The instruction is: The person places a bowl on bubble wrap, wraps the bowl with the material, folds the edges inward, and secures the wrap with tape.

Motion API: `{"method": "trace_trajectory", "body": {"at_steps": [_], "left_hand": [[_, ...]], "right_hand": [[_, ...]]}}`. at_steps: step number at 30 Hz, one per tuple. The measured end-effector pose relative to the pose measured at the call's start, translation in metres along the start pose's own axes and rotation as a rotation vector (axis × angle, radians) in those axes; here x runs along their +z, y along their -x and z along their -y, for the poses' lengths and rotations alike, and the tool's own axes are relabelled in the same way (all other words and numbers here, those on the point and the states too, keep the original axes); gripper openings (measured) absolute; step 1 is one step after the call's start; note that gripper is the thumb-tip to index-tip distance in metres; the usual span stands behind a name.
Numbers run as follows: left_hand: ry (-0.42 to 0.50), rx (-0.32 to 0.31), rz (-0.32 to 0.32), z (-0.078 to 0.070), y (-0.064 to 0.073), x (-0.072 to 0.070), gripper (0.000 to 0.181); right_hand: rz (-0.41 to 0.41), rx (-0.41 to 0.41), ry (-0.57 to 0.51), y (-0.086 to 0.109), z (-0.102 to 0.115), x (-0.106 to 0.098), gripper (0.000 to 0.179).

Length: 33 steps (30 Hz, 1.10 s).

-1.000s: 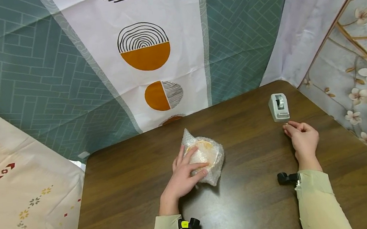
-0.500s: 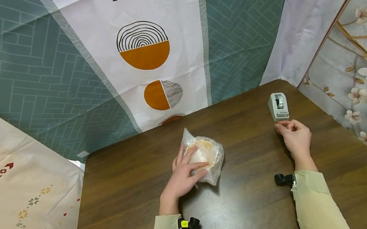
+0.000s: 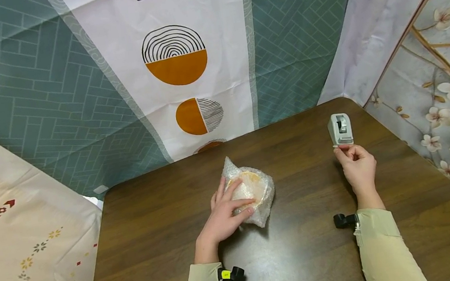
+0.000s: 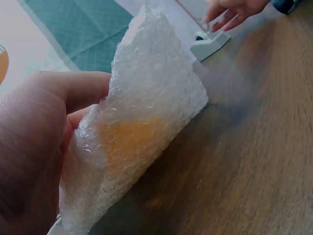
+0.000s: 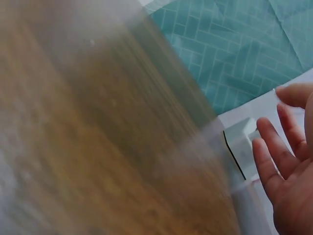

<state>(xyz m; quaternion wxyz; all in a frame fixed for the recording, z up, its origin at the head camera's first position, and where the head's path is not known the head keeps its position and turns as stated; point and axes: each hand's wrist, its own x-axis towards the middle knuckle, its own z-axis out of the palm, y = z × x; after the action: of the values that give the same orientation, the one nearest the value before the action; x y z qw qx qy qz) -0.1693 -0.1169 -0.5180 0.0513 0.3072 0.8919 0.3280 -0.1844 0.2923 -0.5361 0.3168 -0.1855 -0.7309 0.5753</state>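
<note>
A bubble-wrapped bundle [image 3: 262, 192] lies on the table, with something round and orange-yellow showing through the wrap. My left hand [image 3: 222, 218] rests over its left side, fingers spread and pressing on it. In the left wrist view, the bundle's pointed flap of bubble wrap [image 4: 151, 63] stands up beside that hand. At the far right stands a pale grey tape dispenser [image 3: 340, 130]. Right at its front edge, my right hand [image 3: 358, 168] pinches a small end of tape between thumb and forefinger; the strip itself is barely visible. The other fingers of the right hand [image 5: 288, 166] are loosely bent.
The brown wooden table [image 3: 155, 224] carries the bundle and the dispenser. A teal and white cloth [image 3: 223, 56] hangs behind its far edge. Floral cloths hang at the left [image 3: 30, 239] and the right [image 3: 435, 100]. A dark band with a small camera sits on each wrist.
My right hand has moved left and slightly away from me, up to the dispenser's front edge. The left hand and the bundle have stayed in place.
</note>
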Motion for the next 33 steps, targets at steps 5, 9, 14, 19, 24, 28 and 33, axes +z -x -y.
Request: {"method": "trace_trajectory", "body": {"at_steps": [5,9,14,19,24,28,33], "left_hand": [[0.006,0.012,-0.011,0.000,0.001,0.000,0.040],[-0.001,0.018,-0.013,0.001,0.001,0.001,0.040],[-0.013,0.011,-0.003,0.002,0.001,0.000,0.040],[-0.029,0.014,-0.001,0.001,0.001,-0.001,0.040],[-0.038,0.013,0.004,0.001,0.000,-0.001,0.041],[-0.047,0.013,-0.002,0.000,0.000,-0.002,0.042],[-0.028,-0.003,-0.020,-0.001,-0.001,-0.001,0.043]], "right_hand": [[0.116,-0.053,0.025,0.006,0.005,0.009,0.045],[0.308,-0.114,0.105,0.013,0.014,0.017,0.036],[0.541,-0.218,0.134,0.025,0.034,0.028,0.023],[0.672,-0.311,0.104,0.039,0.057,0.041,0.016],[0.819,-0.365,0.065,0.055,0.076,0.055,0.023],[0.884,-0.377,0.029,0.068,0.086,0.069,0.029],[0.910,-0.360,0.024,0.081,0.093,0.087,0.031]]}}
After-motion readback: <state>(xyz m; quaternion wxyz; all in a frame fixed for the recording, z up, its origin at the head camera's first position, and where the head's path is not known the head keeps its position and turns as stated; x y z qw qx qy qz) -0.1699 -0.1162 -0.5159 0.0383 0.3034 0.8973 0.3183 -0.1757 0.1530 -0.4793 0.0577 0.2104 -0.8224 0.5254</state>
